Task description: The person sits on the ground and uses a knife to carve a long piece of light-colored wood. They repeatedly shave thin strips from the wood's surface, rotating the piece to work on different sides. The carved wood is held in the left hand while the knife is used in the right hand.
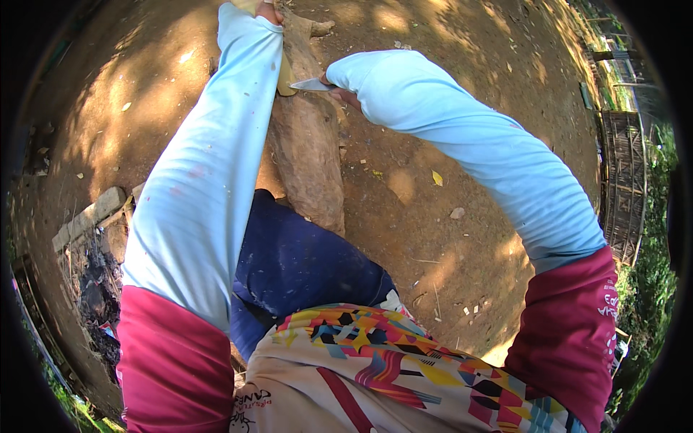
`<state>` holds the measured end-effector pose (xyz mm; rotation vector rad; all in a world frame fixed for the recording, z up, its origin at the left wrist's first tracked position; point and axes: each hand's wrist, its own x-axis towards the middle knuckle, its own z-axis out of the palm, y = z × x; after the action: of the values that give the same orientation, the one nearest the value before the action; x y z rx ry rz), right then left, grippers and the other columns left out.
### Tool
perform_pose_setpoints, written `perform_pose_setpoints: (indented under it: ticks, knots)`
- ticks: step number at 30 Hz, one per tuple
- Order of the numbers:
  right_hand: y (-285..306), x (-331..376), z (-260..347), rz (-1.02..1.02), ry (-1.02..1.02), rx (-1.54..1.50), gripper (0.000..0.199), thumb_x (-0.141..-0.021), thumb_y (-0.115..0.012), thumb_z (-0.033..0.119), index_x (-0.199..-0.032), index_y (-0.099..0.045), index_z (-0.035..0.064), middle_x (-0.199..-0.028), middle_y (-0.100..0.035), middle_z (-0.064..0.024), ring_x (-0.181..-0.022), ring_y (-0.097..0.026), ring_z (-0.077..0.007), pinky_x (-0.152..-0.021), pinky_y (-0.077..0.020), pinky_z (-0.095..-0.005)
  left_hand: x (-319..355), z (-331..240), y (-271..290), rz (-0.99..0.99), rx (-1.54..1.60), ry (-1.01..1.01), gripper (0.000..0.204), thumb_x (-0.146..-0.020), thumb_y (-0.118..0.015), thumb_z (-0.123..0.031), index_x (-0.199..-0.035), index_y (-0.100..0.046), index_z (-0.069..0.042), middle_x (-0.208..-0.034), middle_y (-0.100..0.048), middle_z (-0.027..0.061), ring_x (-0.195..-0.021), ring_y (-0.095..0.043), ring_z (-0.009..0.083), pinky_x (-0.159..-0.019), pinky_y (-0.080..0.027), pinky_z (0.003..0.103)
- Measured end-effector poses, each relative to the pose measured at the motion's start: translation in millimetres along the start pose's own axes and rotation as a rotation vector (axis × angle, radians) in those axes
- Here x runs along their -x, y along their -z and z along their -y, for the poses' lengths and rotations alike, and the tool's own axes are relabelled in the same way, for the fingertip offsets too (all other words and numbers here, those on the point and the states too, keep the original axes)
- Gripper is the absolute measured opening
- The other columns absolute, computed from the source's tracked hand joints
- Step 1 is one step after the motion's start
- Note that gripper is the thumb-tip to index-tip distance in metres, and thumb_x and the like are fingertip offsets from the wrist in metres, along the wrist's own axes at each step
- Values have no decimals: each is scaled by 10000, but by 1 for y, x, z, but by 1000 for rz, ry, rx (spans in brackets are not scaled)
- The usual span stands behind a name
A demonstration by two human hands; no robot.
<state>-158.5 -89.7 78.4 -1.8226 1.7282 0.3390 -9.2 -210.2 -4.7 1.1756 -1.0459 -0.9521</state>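
Knife blade (312, 85) sits far centre, flat and pointing left, tip resting against a yellowish strip (286, 78) that lies on top of the log (309, 148). Right hand (345, 94) is clenched around the knife handle; handle itself is hidden by the hand and the sleeve cuff. Only knuckles and part of the fingers show.

Left hand (268, 12) is at the far top edge, just left of the log's far end, mostly cut off by the frame and covered by its sleeve. Looks like it presses on or grips something at the log top, but cannot tell whether it is clenched or released.

Log runs near-to-far between the two forearms, rough brown bark, near end meeting the person's knee in dark blue trousers (303, 267).

Both arms wear light blue sleeves with dark red upper sleeves. Patterned multicolour shirt (375, 361) at the near edge.

Ground (447, 166) is bare reddish dirt, dappled shade, scattered leaves and small stones. Grey block (90, 216) left, beside dark debris. Woven fence panel (624, 180) far right, greenery past it.
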Motion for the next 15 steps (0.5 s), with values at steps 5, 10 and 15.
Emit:
perform_pose_setpoints:
  ticks: [5,10,15]
  knots:
    - [-41,4,-14,-79,-16,-271,146,-965,-589,206,-1013,-634,76,-738,-606,-128,-594,-521,-229,-569,-445,-370,4,-5,5,75,-75,9,272,-924,-622,-206,-773,-536,4,-596,-585,70,-419,-531,162,-390,-437,306]
    - [-48,34,-11,-427,286,-72,204,-960,-604,217,-1105,-638,77,-786,-637,-126,-641,-580,-275,-604,-473,-364,-1,-3,5,46,-7,-11,298,-929,-612,-220,-747,-549,8,-575,-577,71,-408,-526,165,-388,-436,309]
    - [-60,31,-15,-529,331,-102,213,-954,-614,229,-1112,-638,88,-815,-661,-106,-685,-618,-270,-638,-494,-351,0,-1,1,18,12,-41,259,-932,-609,-227,-809,-530,-13,-578,-565,59,-408,-513,153,-380,-418,298]
